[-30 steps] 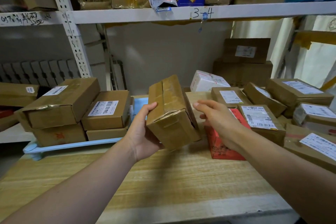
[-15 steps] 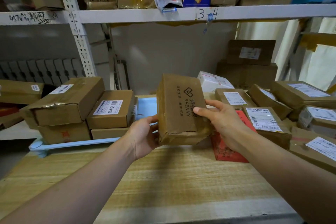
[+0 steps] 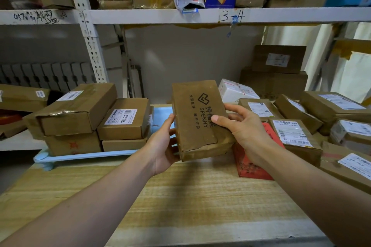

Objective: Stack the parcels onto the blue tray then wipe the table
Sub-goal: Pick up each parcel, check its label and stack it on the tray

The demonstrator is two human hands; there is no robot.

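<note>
Holding the brown parcel (image 3: 197, 118) above the counter (image 3: 180, 202) just right of the blue tray (image 3: 84, 155), we grip it between left hand (image 3: 162, 144) and right hand (image 3: 244, 128), fingers curled around its sides.

Two bare forearms enter from the lower corners of the frame; no sleeve, watch, ring or glove shows on either; the left hand (image 3: 163, 146) and right hand (image 3: 244, 129) are uncovered, with short, plain, unpainted nails on the visible fingers.
</note>
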